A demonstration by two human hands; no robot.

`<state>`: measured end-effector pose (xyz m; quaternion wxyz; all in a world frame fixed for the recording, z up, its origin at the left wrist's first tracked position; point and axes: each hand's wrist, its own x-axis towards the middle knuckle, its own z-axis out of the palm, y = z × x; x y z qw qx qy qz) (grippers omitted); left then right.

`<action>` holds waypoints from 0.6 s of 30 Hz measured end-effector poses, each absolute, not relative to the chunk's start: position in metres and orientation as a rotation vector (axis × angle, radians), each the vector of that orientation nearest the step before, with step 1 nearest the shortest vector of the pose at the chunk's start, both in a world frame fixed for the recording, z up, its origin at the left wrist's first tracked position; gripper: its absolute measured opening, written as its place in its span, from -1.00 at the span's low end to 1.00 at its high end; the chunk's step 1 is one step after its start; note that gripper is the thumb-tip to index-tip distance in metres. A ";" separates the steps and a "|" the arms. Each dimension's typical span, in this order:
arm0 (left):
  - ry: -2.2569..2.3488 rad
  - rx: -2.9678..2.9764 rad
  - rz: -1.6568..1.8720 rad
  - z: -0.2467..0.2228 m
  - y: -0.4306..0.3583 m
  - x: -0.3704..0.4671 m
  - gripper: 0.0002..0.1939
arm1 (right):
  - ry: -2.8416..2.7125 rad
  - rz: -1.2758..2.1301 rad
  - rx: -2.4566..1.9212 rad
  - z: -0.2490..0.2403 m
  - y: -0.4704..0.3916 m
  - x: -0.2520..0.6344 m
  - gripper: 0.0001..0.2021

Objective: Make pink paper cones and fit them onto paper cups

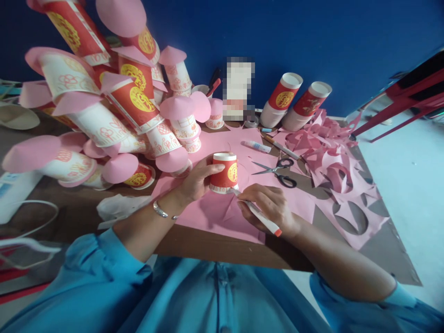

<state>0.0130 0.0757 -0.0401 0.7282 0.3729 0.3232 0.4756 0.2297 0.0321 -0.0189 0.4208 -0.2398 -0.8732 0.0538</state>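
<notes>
My left hand [199, 179] is wrapped round a red paper cup [224, 172] with a yellow emblem, its thumb across the front. The cup is upside down or upright, I cannot tell which; a white band with red marks runs along its lower edge. My right hand [265, 203] grips a white marker pen [261, 216] with an orange-red end. The pen's tip meets the white band at the cup's bottom. Pink paper [215, 222] lies beneath both hands. Black-handled scissors [276, 172] rest spread apart just beyond my right hand.
On the left rises a pile of decorated cups with pink cone tops [138, 99]. Two cup stacks [275, 113] stand at the back near the blue wall. Pink paper scraps [333, 152] heap up on the right. A glue stick [255, 146] lies behind the scissors.
</notes>
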 end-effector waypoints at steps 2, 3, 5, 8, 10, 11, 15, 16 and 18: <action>0.710 0.826 1.058 -0.042 0.076 0.013 -0.54 | -2.193 0.151 -0.597 -0.019 0.032 0.230 -0.82; 0.712 0.823 1.062 -0.043 0.076 0.013 -0.54 | -2.195 0.159 -0.593 -0.019 0.032 0.230 -0.82; 0.719 0.810 1.069 -0.043 0.076 0.013 -0.53 | -2.198 0.178 -0.584 -0.019 0.031 0.230 -0.82; 0.720 0.808 1.075 -0.044 0.076 0.014 -0.52 | -2.203 0.206 -0.581 -0.018 0.031 0.229 -0.83; 0.715 0.814 1.075 -0.043 0.076 0.013 -0.53 | -2.205 0.213 -0.582 -0.017 0.030 0.229 -0.83; 0.711 0.814 1.076 -0.043 0.076 0.013 -0.53 | -2.203 0.214 -0.581 -0.017 0.030 0.229 -0.82; 0.707 0.768 1.088 -0.042 0.076 0.013 -0.52 | -2.170 0.190 -0.564 -0.013 0.031 0.229 -0.81; 0.709 0.756 1.087 -0.042 0.076 0.012 -0.52 | -2.158 0.178 -0.568 -0.013 0.031 0.230 -0.80; 0.710 0.739 1.089 -0.042 0.076 0.012 -0.51 | -2.133 0.153 -0.585 -0.012 0.031 0.230 -0.78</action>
